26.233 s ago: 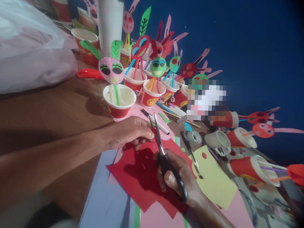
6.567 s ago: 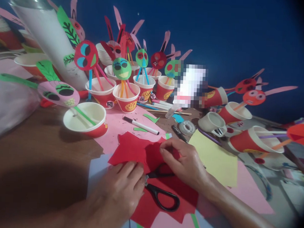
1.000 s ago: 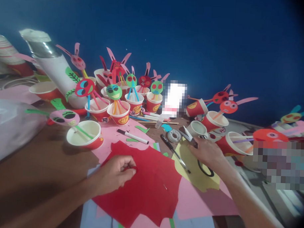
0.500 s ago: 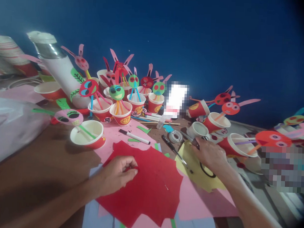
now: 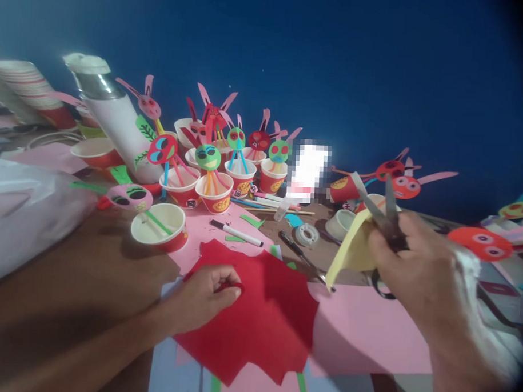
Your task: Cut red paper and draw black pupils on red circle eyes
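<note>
We pinch a small red scrap (image 5: 240, 285) in the grip of our left hand (image 5: 209, 294) over the red paper (image 5: 260, 333) on the desk (image 5: 91, 264); our right hand (image 5: 422, 270) clasps scissors (image 5: 391, 206), blades apart, yellow paper (image 5: 354, 245) raised against them.

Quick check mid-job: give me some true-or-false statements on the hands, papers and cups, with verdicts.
1. The right hand holds the scissors. True.
2. The scissors' blades are closed together. False: they are spread apart.
3. The left hand is over the red paper. True.
4. The yellow paper lies flat. False: it is raised, by the right hand.
5. A green straw slants into the cup nearest the left hand. True.
</note>
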Motion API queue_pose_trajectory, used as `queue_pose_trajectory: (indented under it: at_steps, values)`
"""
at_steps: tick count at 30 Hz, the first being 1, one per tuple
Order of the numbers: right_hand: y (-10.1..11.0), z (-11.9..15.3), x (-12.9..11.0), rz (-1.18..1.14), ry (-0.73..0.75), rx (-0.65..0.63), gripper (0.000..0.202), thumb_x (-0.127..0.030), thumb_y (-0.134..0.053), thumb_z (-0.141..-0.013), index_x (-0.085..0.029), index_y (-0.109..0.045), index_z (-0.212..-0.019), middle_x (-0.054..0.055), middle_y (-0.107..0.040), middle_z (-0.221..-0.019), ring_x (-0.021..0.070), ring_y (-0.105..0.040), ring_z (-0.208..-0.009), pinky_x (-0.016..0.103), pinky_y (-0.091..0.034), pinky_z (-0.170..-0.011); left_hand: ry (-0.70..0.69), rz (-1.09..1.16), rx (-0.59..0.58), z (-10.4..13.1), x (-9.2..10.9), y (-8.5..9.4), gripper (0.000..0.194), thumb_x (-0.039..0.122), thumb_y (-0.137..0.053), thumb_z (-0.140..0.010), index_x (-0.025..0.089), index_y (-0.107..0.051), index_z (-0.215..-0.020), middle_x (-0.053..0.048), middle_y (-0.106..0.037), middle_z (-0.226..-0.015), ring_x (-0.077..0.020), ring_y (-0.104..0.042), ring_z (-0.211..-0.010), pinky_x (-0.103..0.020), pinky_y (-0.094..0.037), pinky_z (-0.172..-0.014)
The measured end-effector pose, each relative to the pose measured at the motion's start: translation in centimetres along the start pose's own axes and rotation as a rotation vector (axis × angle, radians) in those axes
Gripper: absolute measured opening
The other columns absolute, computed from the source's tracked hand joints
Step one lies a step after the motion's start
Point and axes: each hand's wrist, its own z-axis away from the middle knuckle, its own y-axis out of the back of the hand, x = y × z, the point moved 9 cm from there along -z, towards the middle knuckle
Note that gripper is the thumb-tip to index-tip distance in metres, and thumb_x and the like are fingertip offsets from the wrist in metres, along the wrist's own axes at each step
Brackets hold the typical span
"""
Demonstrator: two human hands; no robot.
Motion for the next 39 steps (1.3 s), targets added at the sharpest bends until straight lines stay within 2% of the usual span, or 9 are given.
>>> queue_pose_trajectory:
  at_steps: [3,5,9,12,19,24,28,33,39]
  values:
    - [-2.6,1.3,-4.7,-0.347,0.156,-0.355,0.022,-0.038,-0.047,-0.081,-0.021,-0.057,-0.07,-0.001,-0.057,-0.05,0.0134,-0.049,-0.043,0.023,-0.029,-0.045,-0.036,0.011,0.072,1.6,0.8,1.1,0.018,0.035,-0.052,-0.078,0.017,-0.051,-0.074,0.005,-0.041,-0.062,-0.0086,-0.035,-0.058,-0.021,-0.03,-0.053]
    - [-4.4,3.3,-9.0,-0.364,0.294,-0.571,0.021,-0.034,-0.048,-0.081,-0.021,-0.057,-0.068,0.001,-0.061,-0.055,0.015,-0.054,-0.047,0.024,-0.03,-0.047,-0.013,0.001,0.073,2.9,0.9,1.4,0.021,0.038,-0.052,-0.078,0.017,-0.052,-0.073,0.005,-0.039,-0.06,-0.009,-0.034,-0.057,-0.022,-0.028,-0.053]
    - [-6.5,6.6,-16.5,-0.319,0.527,-0.713,0.011,-0.02,-0.05,-0.077,-0.02,-0.062,-0.077,0.005,-0.071,-0.069,0.0216,-0.064,-0.061,0.027,-0.032,-0.05,0.043,-0.029,0.129,4.8,0.1,2.2,0.025,0.041,-0.051,-0.078,0.017,-0.054,-0.068,0.005,-0.038,-0.057,-0.0094,-0.033,-0.055,-0.022,-0.026,-0.051]
    - [-7.2,7.3,-19.1,-0.334,0.567,-0.721,0.01,-0.021,-0.052,-0.077,-0.02,-0.062,-0.077,0.006,-0.071,-0.068,0.0222,-0.065,-0.06,0.027,-0.032,-0.049,0.033,-0.037,0.195,5.4,-0.6,3.0,0.026,0.041,-0.05,-0.077,0.018,-0.055,-0.067,0.004,-0.04,-0.058,-0.0103,-0.035,-0.056,-0.022,-0.027,-0.052]
    - [-7.0,6.2,-16.7,-0.363,0.513,-0.656,0.013,-0.03,-0.05,-0.085,-0.02,-0.059,-0.083,0.003,-0.07,-0.076,0.0191,-0.065,-0.071,0.025,-0.032,-0.055,-0.011,-0.264,0.202,5.5,-0.3,2.9,0.024,0.036,-0.047,-0.081,0.018,-0.056,-0.067,0.004,-0.043,-0.057,-0.0107,-0.04,-0.057,-0.021,-0.03,-0.053]
    - [-8.1,8.2,-15.7,-0.352,0.528,-0.671,0.012,-0.032,-0.056,-0.082,-0.021,-0.061,-0.081,0.002,-0.069,-0.072,0.0186,-0.064,-0.067,0.026,-0.027,-0.052,-0.165,-0.54,0.097,3.3,1.1,0.2,0.02,0.029,-0.041,-0.084,0.02,-0.056,-0.074,0.001,-0.058,-0.068,-0.0128,-0.051,-0.062,-0.023,-0.031,-0.057]
    - [-9.0,8.8,-15.2,-0.346,0.506,-0.66,0.013,-0.031,-0.054,-0.083,-0.021,-0.062,-0.086,0.002,-0.069,-0.075,0.0194,-0.065,-0.068,0.025,-0.028,-0.053,-0.105,-0.721,0.136,1.2,0.8,0.6,0.025,0.03,-0.037,-0.087,0.02,-0.056,-0.074,-0.003,-0.062,-0.072,-0.0185,-0.058,-0.069,-0.027,-0.031,-0.059]
    - [-9.1,8.0,-13.8,-0.348,0.457,-0.611,0.017,-0.033,-0.056,-0.083,-0.021,-0.062,-0.092,0.003,-0.069,-0.079,0.0211,-0.064,-0.072,0.027,-0.031,-0.057,-0.014,-0.693,0.134,0.6,0.4,1.5,0.023,0.031,-0.041,-0.084,0.022,-0.056,-0.07,-0.001,-0.06,-0.062,-0.0166,-0.056,-0.058,-0.026,-0.027,-0.053]
    - [-8.9,7.6,-13.8,-0.373,0.511,-0.423,0.017,-0.03,-0.056,-0.085,-0.017,-0.063,-0.093,0.008,-0.066,-0.087,0.0229,-0.06,-0.082,0.029,-0.035,-0.067,-0.116,-0.576,0.044,0.2,0.7,-0.5,0.03,0.039,-0.045,-0.083,0.021,-0.056,-0.061,0.0,-0.057,-0.058,-0.0153,-0.053,-0.056,-0.024,-0.028,-0.051]
